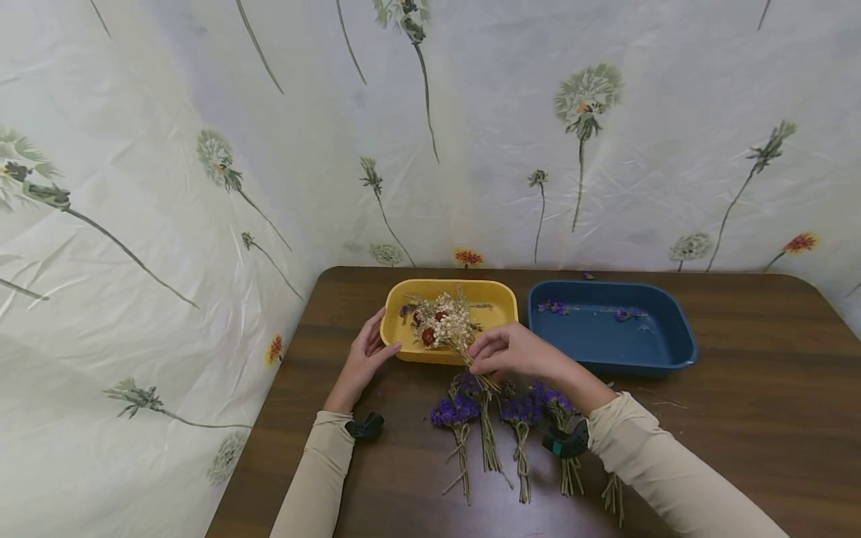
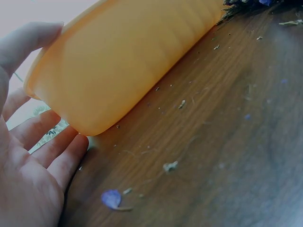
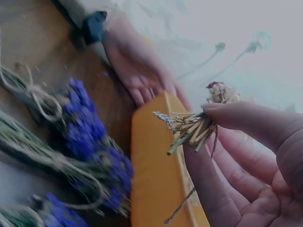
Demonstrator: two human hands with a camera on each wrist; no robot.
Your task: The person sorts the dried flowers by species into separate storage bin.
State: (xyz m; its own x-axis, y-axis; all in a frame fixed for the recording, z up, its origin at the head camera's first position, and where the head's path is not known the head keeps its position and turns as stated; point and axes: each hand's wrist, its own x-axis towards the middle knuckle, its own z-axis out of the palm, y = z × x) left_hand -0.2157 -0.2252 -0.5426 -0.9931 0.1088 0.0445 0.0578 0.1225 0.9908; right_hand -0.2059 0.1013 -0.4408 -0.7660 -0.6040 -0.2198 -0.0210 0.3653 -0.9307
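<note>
The right hand (image 1: 511,351) pinches the stems of a dried bouquet (image 1: 452,326) with cream and dark red flowers, its head over the yellow tray (image 1: 498,295). In the right wrist view, thumb and fingertips grip the cut stems (image 3: 193,130), and a twine end hangs below. At the tray's left end the left hand (image 1: 366,351) rests, thumb on the rim and fingers against the outer wall, as the left wrist view shows on the yellow wall (image 2: 109,66). Purple bunches (image 1: 456,412) tied with twine lie in front of the tray, partly under the right arm.
A blue tray (image 1: 605,347) with a few purple bits inside stands to the right of the yellow one. Small petals (image 2: 111,199) and crumbs are scattered on the wooden table (image 1: 753,388). A flower-printed sheet (image 1: 471,149) hangs behind the table and at its left.
</note>
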